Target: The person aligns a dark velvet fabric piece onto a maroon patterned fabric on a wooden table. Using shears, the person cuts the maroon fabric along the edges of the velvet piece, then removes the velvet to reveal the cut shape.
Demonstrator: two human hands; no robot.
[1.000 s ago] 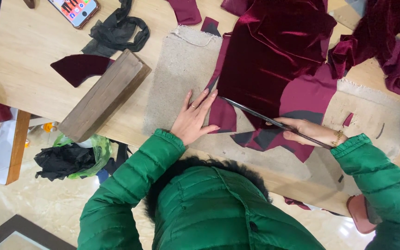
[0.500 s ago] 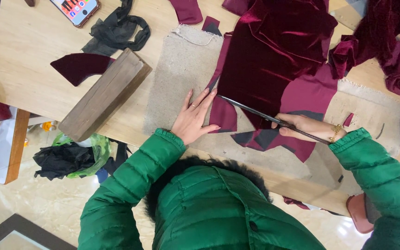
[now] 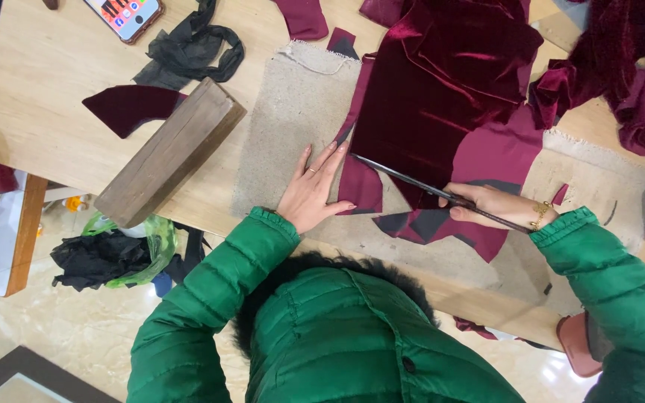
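Observation:
My left hand [image 3: 311, 190] lies flat, fingers spread, on a beige burlap sheet [image 3: 293, 112], its fingertips touching the edge of a dark red velvet cloth [image 3: 442, 89]. My right hand [image 3: 490, 205] grips the handles of long black scissors [image 3: 404, 179], whose blades point left and up along the velvet's lower edge. Cut velvet pieces [image 3: 479, 157] lie under the scissors and the right hand. Both arms wear green padded sleeves.
A wooden block [image 3: 169, 153] lies diagonally at the table's front edge. A phone [image 3: 125, 13], a black fabric strip [image 3: 192, 48] and a curved velvet offcut [image 3: 125, 104] lie at the back left. More velvet [image 3: 628, 67] is piled at right. A bag of scraps [image 3: 106, 254] is on the floor.
The scissors and my right hand have shifted slightly up and left along the velvet. My left hand stays pressed in place.

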